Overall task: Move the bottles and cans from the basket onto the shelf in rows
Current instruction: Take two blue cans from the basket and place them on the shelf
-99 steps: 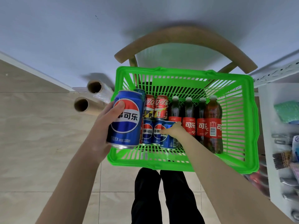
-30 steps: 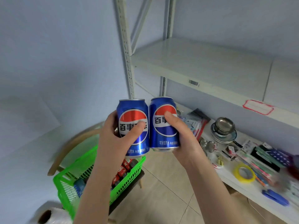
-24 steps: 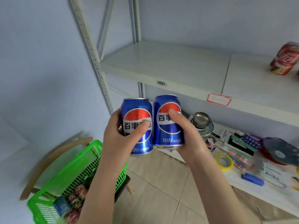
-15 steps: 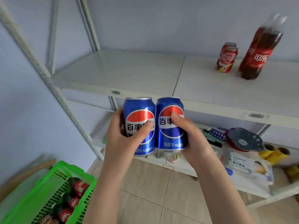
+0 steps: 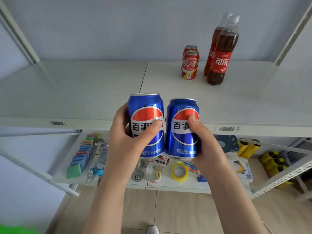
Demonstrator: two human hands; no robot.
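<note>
My left hand (image 5: 125, 146) grips one blue Pepsi can (image 5: 146, 107) and my right hand (image 5: 204, 149) grips a second blue Pepsi can (image 5: 180, 149). Both cans are upright, side by side, held in front of the white shelf's (image 5: 101, 92) front edge. At the shelf's back right stand two red cola cans (image 5: 190, 65), one behind the other, and two cola bottles (image 5: 222, 54) to their right. A sliver of the green basket (image 5: 15, 229) shows at the bottom left corner.
The lower shelf (image 5: 175, 184) holds small goods: sponges (image 5: 81, 156), a yellow tape roll (image 5: 179, 171), a metal drain plug (image 5: 138, 175), yellow rolls (image 5: 248, 147). White shelf uprights (image 5: 22, 36) rise at left and right. Tiled floor lies below.
My view swung from the basket to face the shelf squarely. Both hands carried the Pepsi cans up to the shelf's front edge, and the cans now sit slightly apart.
</note>
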